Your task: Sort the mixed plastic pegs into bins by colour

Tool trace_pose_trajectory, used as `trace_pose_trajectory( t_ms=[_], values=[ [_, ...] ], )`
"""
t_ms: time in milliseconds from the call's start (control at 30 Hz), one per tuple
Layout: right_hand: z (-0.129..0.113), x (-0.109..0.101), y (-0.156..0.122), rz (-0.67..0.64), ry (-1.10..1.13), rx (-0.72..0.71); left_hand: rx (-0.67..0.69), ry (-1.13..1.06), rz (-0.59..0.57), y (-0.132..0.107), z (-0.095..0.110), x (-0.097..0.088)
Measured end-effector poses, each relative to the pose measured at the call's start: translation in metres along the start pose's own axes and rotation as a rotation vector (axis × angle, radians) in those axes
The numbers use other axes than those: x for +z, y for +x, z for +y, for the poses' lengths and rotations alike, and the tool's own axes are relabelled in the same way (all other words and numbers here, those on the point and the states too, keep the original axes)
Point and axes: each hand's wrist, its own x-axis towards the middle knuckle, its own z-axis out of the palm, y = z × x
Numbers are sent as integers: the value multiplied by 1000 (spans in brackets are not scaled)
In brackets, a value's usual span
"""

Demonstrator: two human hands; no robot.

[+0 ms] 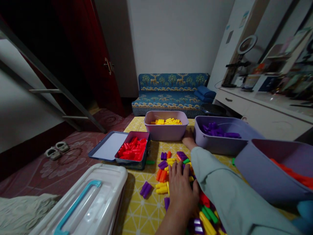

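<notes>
1. A patterned blue sofa (171, 96) stands against the far wall; in front of it is a table with a yellow geometric cloth (151, 220).
2. A loose pile of coloured plastic pieces (204, 199) lies on the cloth, its long axis running away from the person and slanting slightly left.
3. The left hand (181, 184) is the nearer one, directly over the pile: palm down, fingers spread and pointing away. Whether it touches or covers a piece is hidden.
4. Pieces show beyond its fingertips, to both sides and near its wrist; a purple pair (146, 190) lies apart to the left.
5. The right hand (188, 139) is beyond the pile, between the yellow-filled bin (166, 133) and the purple-filled bin (220, 144). Its fingers are hidden, so I cannot tell their state.
6. Farther left sits a case of red pieces (133, 165); right, a third bin (266, 173).
</notes>
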Motion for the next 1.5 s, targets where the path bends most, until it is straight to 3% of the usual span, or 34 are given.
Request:
trace_pose_trajectory(
  t_ms=[467,600,800,1033,1167,1300,1433,1500],
  values=[
    [-19,-7,-28,-197,-90,149,28,30,44,0,-2,2],
    [-19,-22,-47,-251,-28,137,35,40,47,0,-1,1],
    [-24,-41,-91,-225,130,75,51,31,109,1,-4,4],
    [-36,-68,-128,-299,344,-24,-17,-102,185,3,-10,6],
    [-50,-93,-163,-340,468,-112,-12,-207,241,3,-13,-1],
    [-53,-119,-216,-182,643,-163,19,-263,275,4,-19,-4],
    [-25,-121,-268,254,480,79,54,-239,257,4,-22,-3],
    [-3,-110,-287,356,329,193,53,-223,267,5,-22,-2]
  ],
)
